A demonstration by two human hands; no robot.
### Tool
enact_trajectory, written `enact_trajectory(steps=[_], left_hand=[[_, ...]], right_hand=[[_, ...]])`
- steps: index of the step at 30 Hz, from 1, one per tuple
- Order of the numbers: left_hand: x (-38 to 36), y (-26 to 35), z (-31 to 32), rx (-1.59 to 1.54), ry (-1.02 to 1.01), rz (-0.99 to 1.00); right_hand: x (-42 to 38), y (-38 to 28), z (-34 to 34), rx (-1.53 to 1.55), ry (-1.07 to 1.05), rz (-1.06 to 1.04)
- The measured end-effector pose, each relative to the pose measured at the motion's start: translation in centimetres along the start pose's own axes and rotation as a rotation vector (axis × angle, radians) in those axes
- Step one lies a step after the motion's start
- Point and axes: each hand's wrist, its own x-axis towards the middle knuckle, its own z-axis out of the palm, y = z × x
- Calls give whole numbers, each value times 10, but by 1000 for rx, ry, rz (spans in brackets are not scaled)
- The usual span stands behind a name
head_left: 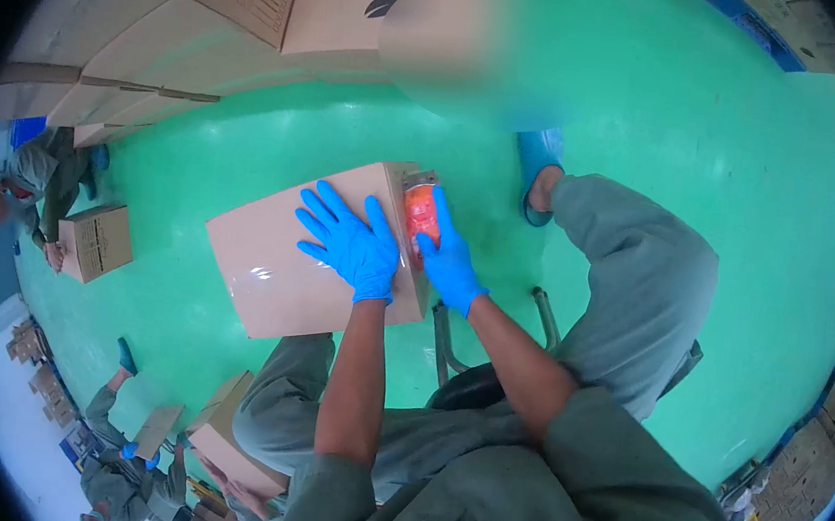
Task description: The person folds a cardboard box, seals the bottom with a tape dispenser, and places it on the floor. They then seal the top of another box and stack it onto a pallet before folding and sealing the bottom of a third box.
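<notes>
Green floor (796,196), one brown carton (261,271) over it: my left hand (353,249) lies open on its broad face; my right hand (452,264), nearer, grips a red item (419,210), long axis along the carton's right end.

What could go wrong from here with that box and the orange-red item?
1. The plain tan cardboard box may tip: the blue-gloved left hand presses flat near one end, leaving the far end unheld.
2. The orange-red item could slip to the glossy green floor: it sits at the box's end, under the blue-gloved right hand.
</notes>
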Motion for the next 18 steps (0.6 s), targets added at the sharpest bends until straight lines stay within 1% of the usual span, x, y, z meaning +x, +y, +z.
enact_trajectory(steps=[1,3,4,6,7,9,10,12,14,16,17,18], left_hand=[[0,2,-2,-4,1,-2],[0,3,-4,-1,0,3],[0,4,-5,-7,-1,-1],[1,5,-7,-10,5,5],[1,5,-7,-6,-7,2],[-1,5,-10,-9,-2,13],[-2,6,-13,9,-16,32],[-3,-8,-23,17,-12,57],[4,-46,-39,-192,-186,262],[20,-111,-35,-121,211,133],[32,-147,-37,-10,344,-80],[46,-213,-13,-227,274,-305]], right_hand=[[7,7,2,6,-3,6],[22,32,9,-60,-30,271],[28,47,13,-50,-28,273],[39,85,18,-307,-24,231],[42,109,21,-297,-21,229],[48,147,22,-459,-9,93],[51,148,19,-453,1,74],[47,146,19,-257,-43,292],[33,115,13,-133,-73,211],[16,73,5,-163,-113,177],[14,60,5,-152,-129,204],[11,49,4,-144,-148,229]])
